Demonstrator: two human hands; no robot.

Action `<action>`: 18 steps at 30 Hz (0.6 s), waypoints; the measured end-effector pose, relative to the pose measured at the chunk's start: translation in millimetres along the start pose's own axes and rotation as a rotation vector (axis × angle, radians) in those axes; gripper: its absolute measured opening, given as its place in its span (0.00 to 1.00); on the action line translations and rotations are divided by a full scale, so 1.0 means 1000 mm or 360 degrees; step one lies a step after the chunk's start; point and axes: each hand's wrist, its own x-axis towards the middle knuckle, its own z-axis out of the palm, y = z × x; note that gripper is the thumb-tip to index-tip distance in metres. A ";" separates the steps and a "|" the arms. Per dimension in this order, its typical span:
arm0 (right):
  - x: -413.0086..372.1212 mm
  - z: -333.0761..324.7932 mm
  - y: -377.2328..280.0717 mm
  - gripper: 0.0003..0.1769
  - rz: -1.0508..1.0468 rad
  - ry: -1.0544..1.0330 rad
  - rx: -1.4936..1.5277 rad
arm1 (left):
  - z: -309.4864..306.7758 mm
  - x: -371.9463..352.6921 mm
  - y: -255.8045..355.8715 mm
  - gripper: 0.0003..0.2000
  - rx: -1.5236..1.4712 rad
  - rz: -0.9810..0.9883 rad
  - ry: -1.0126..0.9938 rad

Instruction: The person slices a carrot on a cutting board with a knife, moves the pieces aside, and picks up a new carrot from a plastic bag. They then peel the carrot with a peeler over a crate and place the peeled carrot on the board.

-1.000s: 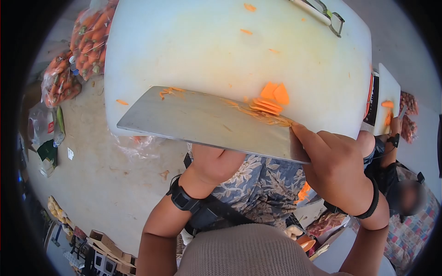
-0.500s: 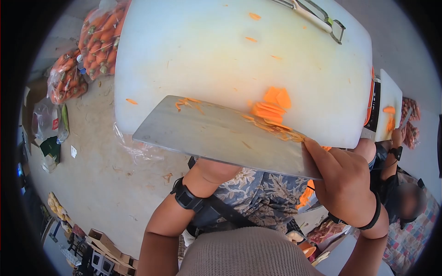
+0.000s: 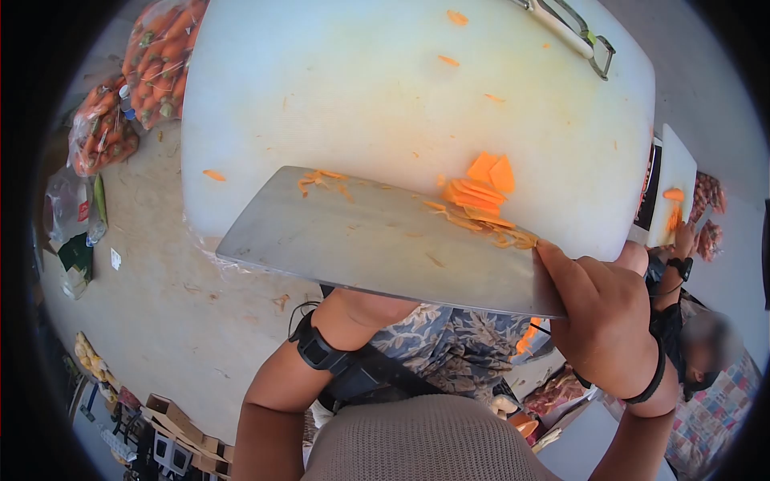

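My right hand (image 3: 601, 317) grips a wide cleaver (image 3: 385, 244) at its handle end. The blade lies nearly flat over the near edge of the white cutting board (image 3: 353, 88), with thin orange shreds stuck along its far edge. Just beyond the blade, orange carrot slices (image 3: 481, 188) are stacked and partly spread on the board. My left hand is hidden under the cleaver; only its wrist and forearm show.
A peeler (image 3: 573, 36) lies at the board's far right. Bags of carrots (image 3: 164, 68) stand at the upper left. At the right, another person (image 3: 682, 321) works at a second board (image 3: 678, 168). Cardboard boxes (image 3: 172, 417) sit at the lower left.
The view has shifted slightly, so the board's left edge and carrot bags appear farther left. The cleaver remains over the near edge, in my right hand.
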 end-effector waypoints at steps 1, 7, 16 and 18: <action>0.000 0.000 0.000 0.25 -0.0005 0.0000 -0.0005 | 0.000 0.002 0.001 0.14 -0.0092 -0.0038 0.0012; 0.006 0.005 -0.002 0.31 0.0146 -0.0077 0.0062 | -0.004 0.011 0.003 0.13 -0.0353 -0.0230 -0.0074; 0.029 0.035 0.004 0.07 0.0045 0.0168 0.0146 | -0.004 0.038 0.006 0.12 -0.0072 0.0047 0.0103; 0.028 0.039 0.002 0.05 0.0048 0.0206 0.0141 | -0.004 0.039 0.006 0.13 -0.0056 0.0079 0.0133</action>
